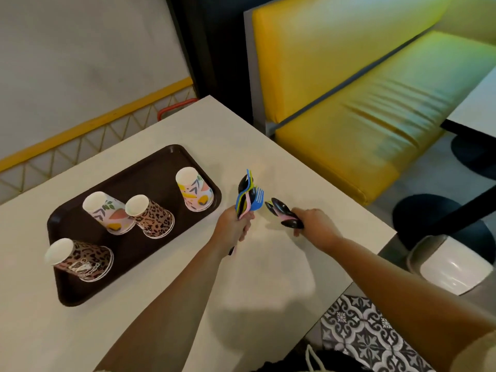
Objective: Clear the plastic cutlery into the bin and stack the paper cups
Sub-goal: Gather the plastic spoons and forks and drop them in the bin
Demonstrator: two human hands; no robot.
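Observation:
My left hand (234,224) grips a bundle of plastic cutlery (248,194) upright: blue, yellow, pink and black forks and spoons, heads up. My right hand (312,224) holds a few more pieces, black spoons with a pink handle (283,212), low over the white table (188,304). A dark brown tray (150,165) at the left carries several paper cups turned upside down: two leopard-print ones (153,217) (80,260) and two with a leaf and fruit pattern (112,214) (196,190). All stand apart from each other.
A white bin with a grey rim (451,264) stands on the floor past the table's right edge. A yellow bench seat (375,103) runs behind the table. Another table's black base (429,218) is beside the bin. Patterned floor tiles show at the lower right.

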